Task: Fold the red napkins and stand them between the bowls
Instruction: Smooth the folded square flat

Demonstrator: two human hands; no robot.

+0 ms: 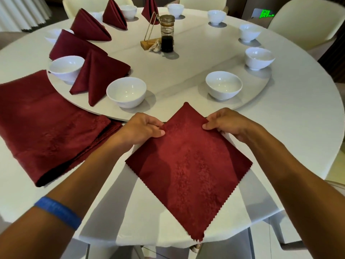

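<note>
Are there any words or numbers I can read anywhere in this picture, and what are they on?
None can be read.
Glowing green sign behind the cream chairs: too blurred to read.
Blue rubber wristband on the left arm: any print is too faint to read.
Glass sauce bottle at the table's middle: no label visible.

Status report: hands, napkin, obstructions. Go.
Left hand and right hand pinch the napkin, laid as a diamond on the table. Five napkins stand folded. Gap between two near bowls open.
</note>
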